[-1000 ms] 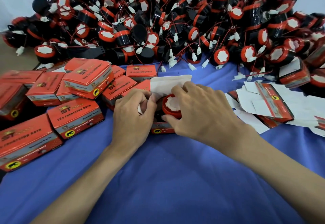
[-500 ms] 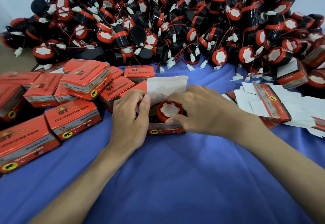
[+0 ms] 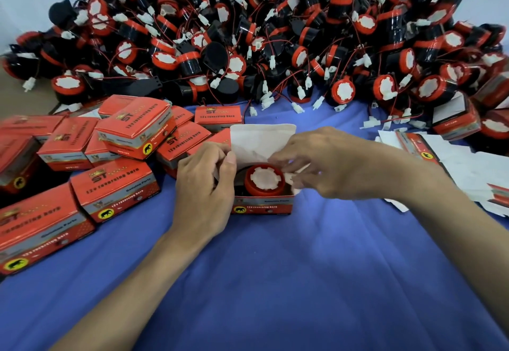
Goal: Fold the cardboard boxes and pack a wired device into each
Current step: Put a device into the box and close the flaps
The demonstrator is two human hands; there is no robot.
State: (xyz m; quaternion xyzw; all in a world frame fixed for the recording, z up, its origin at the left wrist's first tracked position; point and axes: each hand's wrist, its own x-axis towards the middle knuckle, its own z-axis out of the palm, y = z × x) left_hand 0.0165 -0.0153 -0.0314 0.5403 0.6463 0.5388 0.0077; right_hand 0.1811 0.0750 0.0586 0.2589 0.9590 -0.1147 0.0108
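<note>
An open red cardboard box (image 3: 261, 207) stands on the blue cloth at centre, its white lid flap (image 3: 261, 138) upright at the back. A red and black wired device (image 3: 265, 179) with a white face sits inside it. My left hand (image 3: 205, 185) grips the box's left side, thumb on the left side flap. My right hand (image 3: 336, 163) is at the box's right side, its fingers curled onto the right side flap and blurred.
Several closed red boxes (image 3: 115, 188) are stacked at the left. A big heap of wired devices (image 3: 261, 42) fills the back. Flat unfolded boxes (image 3: 446, 163) lie at the right. Blue cloth (image 3: 275, 282) covers the table in front.
The device has dropped from my right hand into the box. My right hand has moved from the device to the right side flap. The box now stands square, closer to me.
</note>
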